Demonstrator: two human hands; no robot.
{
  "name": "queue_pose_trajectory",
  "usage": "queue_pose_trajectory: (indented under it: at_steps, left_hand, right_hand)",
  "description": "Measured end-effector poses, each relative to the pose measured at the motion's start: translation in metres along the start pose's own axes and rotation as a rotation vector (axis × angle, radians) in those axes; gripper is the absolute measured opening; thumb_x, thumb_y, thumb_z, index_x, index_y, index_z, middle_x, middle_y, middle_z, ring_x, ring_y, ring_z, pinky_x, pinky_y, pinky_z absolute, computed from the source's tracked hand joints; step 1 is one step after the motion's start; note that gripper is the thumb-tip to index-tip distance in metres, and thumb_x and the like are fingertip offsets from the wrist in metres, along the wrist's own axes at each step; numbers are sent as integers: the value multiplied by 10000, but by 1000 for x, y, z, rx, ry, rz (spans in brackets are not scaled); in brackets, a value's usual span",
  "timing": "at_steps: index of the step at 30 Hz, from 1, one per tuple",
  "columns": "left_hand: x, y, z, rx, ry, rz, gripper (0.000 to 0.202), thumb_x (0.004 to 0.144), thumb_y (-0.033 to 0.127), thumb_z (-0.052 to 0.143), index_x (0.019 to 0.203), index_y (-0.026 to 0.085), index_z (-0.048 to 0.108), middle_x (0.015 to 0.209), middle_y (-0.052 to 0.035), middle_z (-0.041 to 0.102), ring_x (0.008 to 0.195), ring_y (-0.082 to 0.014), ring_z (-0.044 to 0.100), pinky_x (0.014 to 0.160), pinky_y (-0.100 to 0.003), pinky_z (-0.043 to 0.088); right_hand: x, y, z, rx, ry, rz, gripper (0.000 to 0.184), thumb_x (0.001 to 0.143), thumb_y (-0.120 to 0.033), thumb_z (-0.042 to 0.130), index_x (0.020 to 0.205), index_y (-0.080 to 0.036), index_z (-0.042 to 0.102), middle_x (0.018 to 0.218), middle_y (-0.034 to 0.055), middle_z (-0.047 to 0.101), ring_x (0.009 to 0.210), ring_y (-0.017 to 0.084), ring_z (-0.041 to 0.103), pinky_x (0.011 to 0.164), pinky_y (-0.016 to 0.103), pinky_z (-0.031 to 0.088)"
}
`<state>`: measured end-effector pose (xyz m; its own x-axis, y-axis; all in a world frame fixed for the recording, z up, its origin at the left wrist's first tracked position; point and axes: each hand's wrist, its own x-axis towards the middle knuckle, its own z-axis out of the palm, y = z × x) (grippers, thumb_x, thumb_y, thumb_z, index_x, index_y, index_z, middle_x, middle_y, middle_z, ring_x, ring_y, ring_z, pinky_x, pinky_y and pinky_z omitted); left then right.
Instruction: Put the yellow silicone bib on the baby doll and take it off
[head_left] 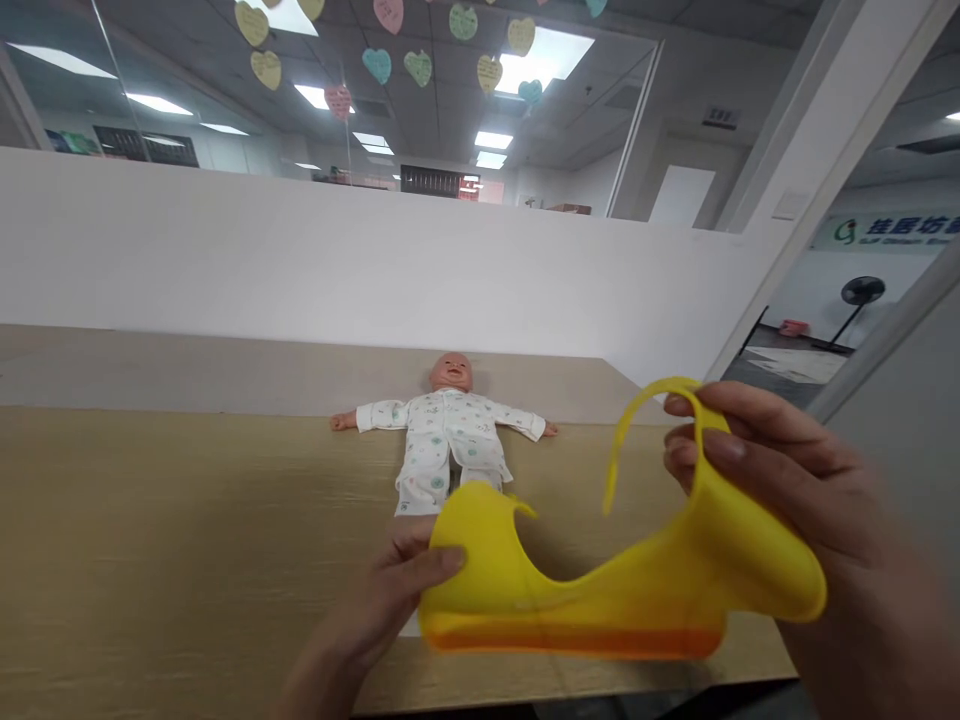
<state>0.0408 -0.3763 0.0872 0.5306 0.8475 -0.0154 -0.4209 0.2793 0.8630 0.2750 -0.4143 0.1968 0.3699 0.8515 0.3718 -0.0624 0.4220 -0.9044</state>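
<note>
A yellow silicone baby bib (607, 600) with an orange lower edge is held up in front of me, above the near side of the table. My left hand (405, 575) grips its left end, thumb on the front face. With my right hand (780, 480) I pinch the base of the curved neck strap on the other end. The strap's two ends are apart, leaving the neck opening unfastened. Beyond the bib, a baby doll (454, 430) in white printed clothes lies on its back, arms spread. The bib and my left hand hide its lower legs.
The doll lies on a wooden table (187, 530), its head on a grey strip along a white wall (337, 260). Heart-shaped paper notes (377, 65) hang on the glass above. To the right are a doorway and a black fan (862, 291).
</note>
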Motion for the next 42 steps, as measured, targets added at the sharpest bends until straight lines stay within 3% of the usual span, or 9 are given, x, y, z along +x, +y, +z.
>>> queue_pose_trajectory:
  at_steps: [4,9,15,19,23,28,32,37,42]
  left_hand:
    - [10,24,-2,9,30,85,154,681,286,730,727,140,712,719,-34,704,629,-108,622,611,-188,469]
    - [35,54,-13,74,182,168,170,682,286,728,777,147,704,752,-40,718,659,-145,655,618,-216,502]
    - [76,87,-38,266,217,271,318,684,313,725,926,110,695,942,-99,713,823,-211,666,725,-287,525]
    - [112,102,-62,313,284,299,345,652,313,743,929,114,693,909,-91,711,773,-188,657,696,-272,515]
    - [152,107,-86,312,320,310,283,639,255,746,889,132,702,851,-64,712,728,-155,641,670,-235,493]
    - [189,102,-110,325,215,192,290,659,280,739,896,119,691,850,-80,707,755,-161,641,716,-257,488]
    - [214,100,-124,368,305,123,285,630,304,756,829,111,685,764,-69,699,651,-146,625,628,-249,470]
    - [246,104,-138,397,396,108,206,598,268,747,703,117,653,621,-37,662,540,-136,588,540,-242,437]
    - [276,93,-161,357,395,110,156,611,251,699,695,137,634,577,-10,637,504,-130,567,520,-243,428]
  right_hand:
    - [22,4,14,27,-95,-28,348,648,-204,754,976,-274,659,870,-6,692,627,110,661,499,172,541]
    - [61,15,39,23,-164,-65,372,646,-205,735,998,-266,632,871,-14,658,764,151,666,611,254,539]
    - [121,49,63,57,-269,-142,215,685,-164,656,895,-196,619,798,-24,624,797,145,649,676,300,528]
    - [163,77,78,39,-276,-119,233,662,-162,647,893,-172,626,853,11,621,805,147,630,701,319,521]
    - [202,115,90,-8,-201,-56,267,615,-148,625,880,-178,636,837,16,617,773,152,622,683,321,512]
    - [232,165,97,-20,-177,30,315,616,-216,606,925,-172,645,806,11,623,760,148,621,671,297,502]
    - [239,190,96,-85,-233,80,410,607,-271,633,1006,-178,641,825,20,652,731,137,601,655,274,493]
    - [259,223,99,-170,-192,110,496,599,-254,618,1090,-187,616,813,35,672,720,172,615,623,283,488]
    - [280,276,107,-147,-175,136,497,609,-220,552,1103,-189,606,902,57,683,864,212,632,757,338,510]
